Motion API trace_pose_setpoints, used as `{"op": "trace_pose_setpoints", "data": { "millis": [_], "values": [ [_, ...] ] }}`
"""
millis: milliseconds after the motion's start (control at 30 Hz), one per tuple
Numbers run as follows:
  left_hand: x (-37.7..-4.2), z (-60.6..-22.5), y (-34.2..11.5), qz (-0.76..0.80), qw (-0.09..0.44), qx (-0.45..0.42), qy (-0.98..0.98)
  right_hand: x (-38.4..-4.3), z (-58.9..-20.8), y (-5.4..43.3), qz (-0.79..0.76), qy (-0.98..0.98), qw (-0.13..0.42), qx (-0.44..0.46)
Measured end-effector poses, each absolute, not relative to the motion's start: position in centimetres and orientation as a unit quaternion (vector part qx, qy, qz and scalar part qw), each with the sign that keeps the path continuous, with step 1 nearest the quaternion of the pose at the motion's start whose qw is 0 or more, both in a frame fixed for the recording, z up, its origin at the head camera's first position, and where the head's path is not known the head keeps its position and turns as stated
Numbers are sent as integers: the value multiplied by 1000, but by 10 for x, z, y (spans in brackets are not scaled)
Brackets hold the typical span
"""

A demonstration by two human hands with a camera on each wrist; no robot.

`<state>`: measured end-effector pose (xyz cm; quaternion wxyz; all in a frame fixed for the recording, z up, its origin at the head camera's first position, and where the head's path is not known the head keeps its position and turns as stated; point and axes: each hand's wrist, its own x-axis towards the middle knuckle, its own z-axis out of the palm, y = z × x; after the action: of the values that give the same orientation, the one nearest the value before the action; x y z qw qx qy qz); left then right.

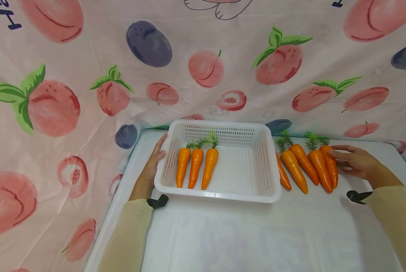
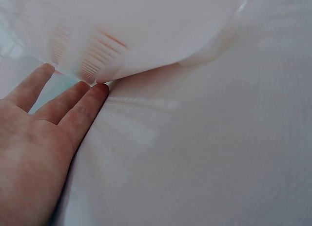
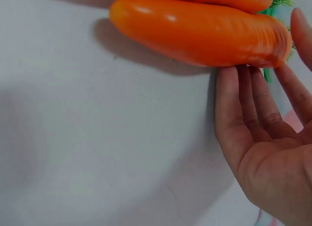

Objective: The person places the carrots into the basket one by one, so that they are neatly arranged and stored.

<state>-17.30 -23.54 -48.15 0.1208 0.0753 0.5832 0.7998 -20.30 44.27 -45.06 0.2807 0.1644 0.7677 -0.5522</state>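
A white plastic basket (image 1: 238, 162) with slotted walls holds three orange carrots with green tops, one being the carrot (image 1: 210, 168) nearest its middle. At the basket's left side is my left hand (image 1: 152, 166). In the left wrist view, that hand's extended fingers (image 2: 80, 106) meet the basket's lower edge (image 2: 146, 72). Several more carrots lie on the table right of the basket. My right hand (image 1: 357, 162) is at the outermost carrot (image 1: 329, 162); its fingertips touch the carrot's side in the right wrist view, with the thumb (image 3: 302, 38) near the leafy end.
The white table (image 1: 250, 234) spreads out in front of the basket. A fruit-print cloth (image 1: 203, 45) hangs behind and along the left side. Between basket and right hand, carrots (image 1: 294, 168) lie side by side, tops toward the cloth, the leftmost partly hidden by the basket rim.
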Motion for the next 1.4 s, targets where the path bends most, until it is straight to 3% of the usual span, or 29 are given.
{"op": "trace_pose_setpoints", "data": {
  "millis": [667, 1400],
  "values": [
    [-174, -483, -235, 793, 122, 79, 592, -201, -450, 447, -517, 793, 278, 160],
    [-172, -482, -236, 795, 123, 64, 590, -199, -423, 453, -515, 799, 277, 140]
  ]
}}
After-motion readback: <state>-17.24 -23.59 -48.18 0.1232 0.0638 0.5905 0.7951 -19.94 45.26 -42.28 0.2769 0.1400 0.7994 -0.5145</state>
